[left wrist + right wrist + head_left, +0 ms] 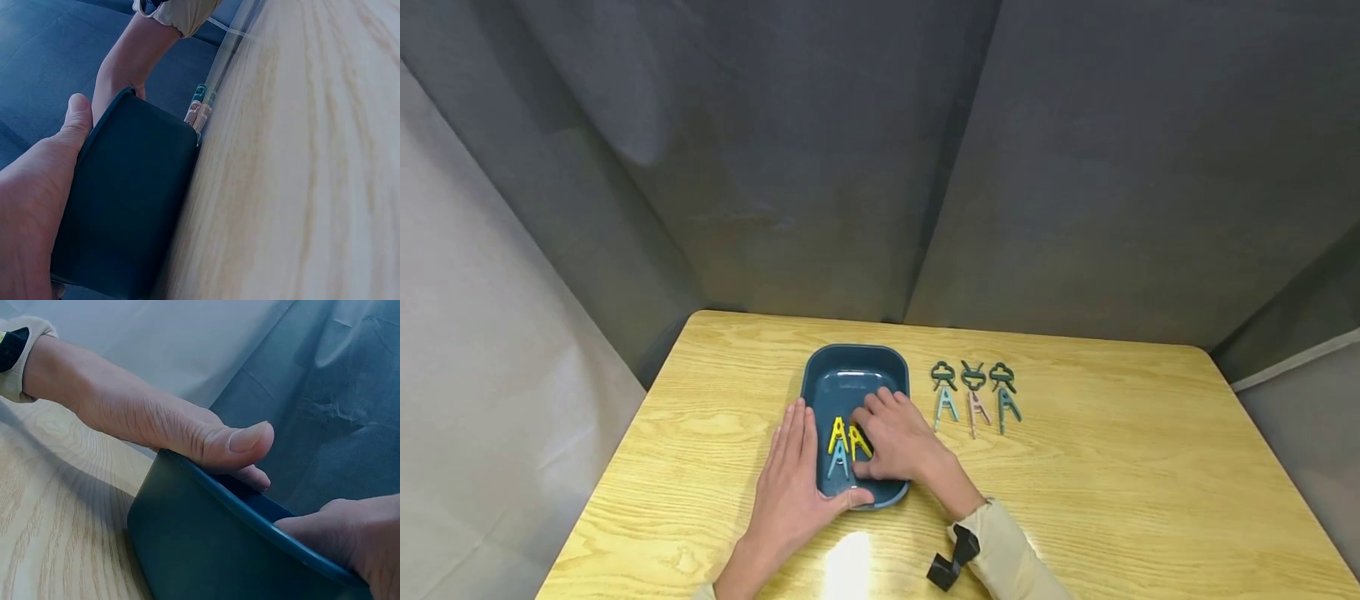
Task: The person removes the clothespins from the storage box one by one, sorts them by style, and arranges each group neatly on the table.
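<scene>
A dark blue-green plastic basin [853, 354] stands on the table. Two yellow clothespins [837, 433] and a blue clothespin [838, 460] lie inside it. Along the basin's left wall lie the straight fingers of my left hand [790, 492], and its thumb stretches over the near rim. My right hand [898, 437] reaches over the right wall, its thumb and fingers around the right-hand yellow clothespin [859, 443]. Its palm side is hidden, so whether it pinches that clothespin does not show. In the left wrist view, the basin wall [131, 187] hides the right fingers.
Right of the basin, dark green cloud-shaped clips [973, 377] form a row on the wooden table [1112, 467]. Below them are a light-blue clothespin [946, 407], a pink clothespin [977, 410] and a teal clothespin [1007, 407]. Grey curtains [820, 167] hang behind the table.
</scene>
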Tool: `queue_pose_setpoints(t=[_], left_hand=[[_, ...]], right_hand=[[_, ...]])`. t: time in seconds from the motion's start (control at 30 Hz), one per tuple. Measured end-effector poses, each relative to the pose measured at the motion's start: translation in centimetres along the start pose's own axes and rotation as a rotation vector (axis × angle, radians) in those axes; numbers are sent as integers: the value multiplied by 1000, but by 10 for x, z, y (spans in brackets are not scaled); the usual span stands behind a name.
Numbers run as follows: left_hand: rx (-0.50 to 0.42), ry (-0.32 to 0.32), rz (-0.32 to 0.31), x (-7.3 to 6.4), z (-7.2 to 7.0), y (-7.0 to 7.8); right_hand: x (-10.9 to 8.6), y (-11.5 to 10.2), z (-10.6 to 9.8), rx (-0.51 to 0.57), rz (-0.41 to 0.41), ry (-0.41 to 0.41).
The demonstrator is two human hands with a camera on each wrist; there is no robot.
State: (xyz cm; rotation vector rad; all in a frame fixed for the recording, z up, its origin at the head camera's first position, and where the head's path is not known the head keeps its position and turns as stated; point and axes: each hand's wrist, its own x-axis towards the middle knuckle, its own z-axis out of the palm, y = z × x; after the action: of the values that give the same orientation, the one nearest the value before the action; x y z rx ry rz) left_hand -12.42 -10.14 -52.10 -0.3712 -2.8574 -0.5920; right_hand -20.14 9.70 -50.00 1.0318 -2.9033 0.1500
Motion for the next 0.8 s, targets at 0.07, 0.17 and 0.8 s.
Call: queue_pose_setpoints(t=[0.07,0.17,0.8], left_hand=[[-3,1,2,-1,1,1],[-7,16,11,-2,3,1],[-8,46,9,0,2,0]], right_hand=[[-3,1,1,16,-8,34],[-8,0,1,50,-25,83],[-43,7,-31,141,-7,209]])
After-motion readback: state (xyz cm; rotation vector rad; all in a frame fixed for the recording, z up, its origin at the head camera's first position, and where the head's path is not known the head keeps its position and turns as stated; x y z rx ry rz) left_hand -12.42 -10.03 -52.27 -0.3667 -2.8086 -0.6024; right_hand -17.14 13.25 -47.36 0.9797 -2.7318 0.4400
